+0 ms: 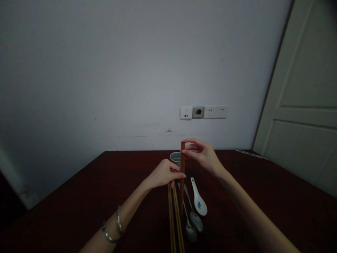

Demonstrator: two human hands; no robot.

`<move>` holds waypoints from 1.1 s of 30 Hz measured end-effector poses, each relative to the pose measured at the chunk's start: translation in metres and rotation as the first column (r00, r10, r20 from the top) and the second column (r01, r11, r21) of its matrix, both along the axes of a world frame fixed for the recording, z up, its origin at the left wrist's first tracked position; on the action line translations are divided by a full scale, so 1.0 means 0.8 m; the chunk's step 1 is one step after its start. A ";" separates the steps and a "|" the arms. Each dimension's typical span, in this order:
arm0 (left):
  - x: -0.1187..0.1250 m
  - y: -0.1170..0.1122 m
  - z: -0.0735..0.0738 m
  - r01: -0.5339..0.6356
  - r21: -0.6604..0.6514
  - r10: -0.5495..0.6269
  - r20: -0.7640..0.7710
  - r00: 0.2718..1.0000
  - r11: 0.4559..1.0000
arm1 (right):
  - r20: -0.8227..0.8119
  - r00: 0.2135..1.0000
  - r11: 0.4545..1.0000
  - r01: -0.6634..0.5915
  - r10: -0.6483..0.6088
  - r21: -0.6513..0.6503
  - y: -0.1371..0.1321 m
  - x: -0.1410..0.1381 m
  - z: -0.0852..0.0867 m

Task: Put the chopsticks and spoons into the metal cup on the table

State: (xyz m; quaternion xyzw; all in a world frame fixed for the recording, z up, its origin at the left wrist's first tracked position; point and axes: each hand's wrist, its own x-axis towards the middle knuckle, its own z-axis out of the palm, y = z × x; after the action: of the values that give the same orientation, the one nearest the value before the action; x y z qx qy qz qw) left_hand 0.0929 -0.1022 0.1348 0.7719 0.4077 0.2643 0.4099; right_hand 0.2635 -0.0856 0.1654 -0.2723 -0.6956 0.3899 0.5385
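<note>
Reddish-brown wooden chopsticks [182, 161], seemingly a bundled pair, stand near-vertical between two bare hands above a dark red-brown surface [126, 196]. The right hand [201, 154] grasps their upper end from the right; the left hand [164, 174] pinches them near mid-length from the left. The key relation appears to be that of this upright long axis to the pale grey, round, open-mouthed container [175, 157], which lies beyond the left hand, its rim partly masked by the chopsticks; the left hand looks the nearer to it. Below, pale yellow-brown wooden chopsticks [178, 218] run lengthwise toward the viewer, their far ends hidden at the left hand; contact there cannot be told. To their right lie two grey metal spoons [196, 222] and a white spoon with a blue motif [200, 205].
</note>
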 end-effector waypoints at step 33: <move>-0.015 0.012 -0.001 -0.014 0.076 0.011 0.036 0.999 0.997 | -0.022 0.997 0.980 0.074 -0.079 -0.186 0.008 -0.023 -0.004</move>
State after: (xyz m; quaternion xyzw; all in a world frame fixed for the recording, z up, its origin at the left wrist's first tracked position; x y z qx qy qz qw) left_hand 0.0809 -0.0925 0.1337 0.7795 0.3949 0.2960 0.3857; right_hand 0.2453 -0.0789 0.1621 -0.3420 -0.6372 0.4359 0.5357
